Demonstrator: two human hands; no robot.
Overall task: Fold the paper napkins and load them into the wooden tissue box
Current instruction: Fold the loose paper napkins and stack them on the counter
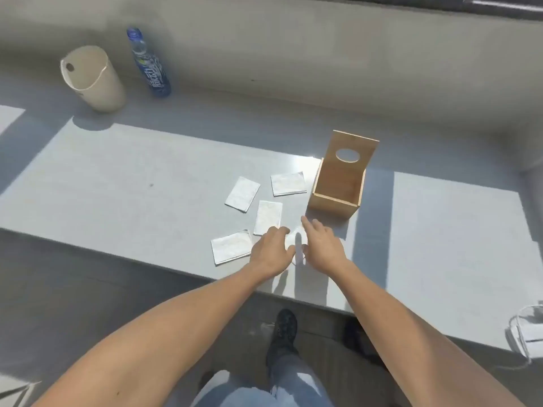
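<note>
Several folded white paper napkins lie on the pale table (117,177): one at the left (242,194), one farther back (288,183), one in the middle (268,217), one nearest the front edge (231,246). Another napkin (295,239) lies under both hands, mostly hidden. My left hand (271,249) rests palm down on its left side, fingers curled. My right hand (321,245) presses on its right side, index finger stretched out. The wooden tissue box (338,186) stands open just beyond my right hand, its lid (354,151) with an oval hole raised upright.
A beige cylindrical container (91,77) and a blue-labelled plastic bottle (151,66) stand at the back left against the wall. A white face mask (529,333) lies at the table's right front edge. My shoes and the floor show below the table edge.
</note>
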